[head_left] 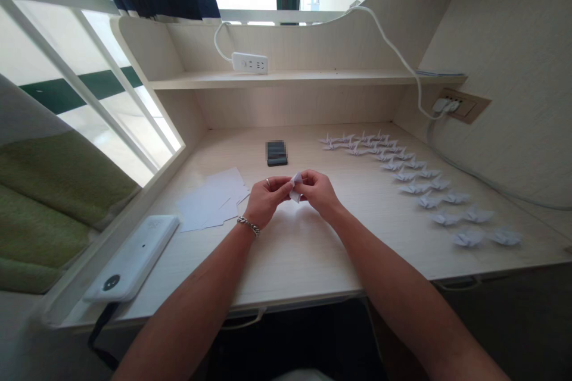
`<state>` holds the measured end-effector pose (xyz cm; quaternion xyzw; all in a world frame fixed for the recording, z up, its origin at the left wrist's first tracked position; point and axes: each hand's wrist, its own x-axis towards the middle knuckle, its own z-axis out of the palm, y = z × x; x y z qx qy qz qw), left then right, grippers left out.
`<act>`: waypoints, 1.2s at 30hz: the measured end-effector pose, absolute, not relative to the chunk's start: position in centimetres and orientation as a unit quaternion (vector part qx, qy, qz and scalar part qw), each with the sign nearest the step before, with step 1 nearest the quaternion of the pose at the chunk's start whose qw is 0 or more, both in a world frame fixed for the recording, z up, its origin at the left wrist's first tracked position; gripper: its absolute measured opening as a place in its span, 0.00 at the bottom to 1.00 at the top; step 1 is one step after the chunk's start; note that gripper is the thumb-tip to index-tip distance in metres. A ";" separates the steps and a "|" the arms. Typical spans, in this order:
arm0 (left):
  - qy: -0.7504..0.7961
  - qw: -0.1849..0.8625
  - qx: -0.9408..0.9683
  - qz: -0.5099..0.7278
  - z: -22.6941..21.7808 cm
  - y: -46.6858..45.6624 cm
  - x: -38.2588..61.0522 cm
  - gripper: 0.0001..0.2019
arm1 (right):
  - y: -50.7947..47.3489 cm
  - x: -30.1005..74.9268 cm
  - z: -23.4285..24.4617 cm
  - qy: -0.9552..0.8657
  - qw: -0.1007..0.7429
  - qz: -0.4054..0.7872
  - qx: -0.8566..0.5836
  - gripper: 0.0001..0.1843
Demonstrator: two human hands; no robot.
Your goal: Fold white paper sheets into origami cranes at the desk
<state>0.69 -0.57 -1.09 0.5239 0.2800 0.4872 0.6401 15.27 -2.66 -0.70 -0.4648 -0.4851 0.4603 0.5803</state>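
Over the middle of the pale wooden desk (295, 268), a small piece of folded white paper (295, 191) is pinched between both my hands. My left hand (267, 196), with a ring and a chain bracelet, grips its left side between thumb and fingers. My right hand (316, 191) holds the right side the same way. The fingers partly cover the folds. Left of my hands lie several loose white paper sheets (208, 202), overlapping. To the right, many folded paper cranes (404, 175) stand in rows along the desk.
A dark phone-like object (277, 153), partly pixelated, lies behind my hands. A white power bank-like device (136, 256) with a black cable sits at the left edge. On the shelf (304, 78) stands a white power strip (249, 63). A white cord runs to the wall socket (465, 106).
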 end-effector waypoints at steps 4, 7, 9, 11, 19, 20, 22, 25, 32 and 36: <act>0.283 0.639 0.513 0.499 -1.2 -0.5 0.7 0.16 | -2.9 15.3 -0.5 -0.498 0.566 0.463 -0.465 0.13; 0.286 0.638 0.521 0.490 -1.2 -0.4 0.6 0.16 | -2.9 15.4 -0.4 -0.498 0.569 0.448 -0.476 0.13; 0.280 0.642 0.534 0.474 -1.2 -0.4 0.6 0.17 | -2.9 15.4 -0.4 -0.494 0.576 0.437 -0.483 0.13; 0.271 0.644 0.542 0.467 -1.2 -0.4 0.6 0.18 | -2.8 15.4 -0.4 -0.493 0.584 0.431 -0.481 0.13; 0.286 0.638 0.520 0.490 -1.3 -0.3 0.5 0.18 | -2.6 15.5 -0.7 -0.506 0.570 0.456 -0.459 0.17; 0.289 0.633 0.526 0.489 -1.3 -0.3 0.5 0.18 | -2.6 15.5 -0.7 -0.505 0.573 0.451 -0.461 0.16; 0.294 0.624 0.539 0.485 -1.4 -0.4 0.5 0.17 | -2.5 15.5 -0.9 -0.507 0.581 0.435 -0.465 0.16; 0.300 0.615 0.548 0.481 -1.4 -0.4 0.5 0.17 | -2.4 15.5 -1.2 -0.509 0.591 0.417 -0.467 0.16; 0.304 0.634 0.506 0.499 -1.2 -0.4 0.5 0.18 | -2.7 15.4 -0.6 -0.490 0.583 0.499 -0.414 0.22; 0.299 0.646 0.490 0.503 -1.0 -0.4 0.5 0.17 | -3.2 15.5 0.1 -0.474 0.581 0.529 -0.397 0.23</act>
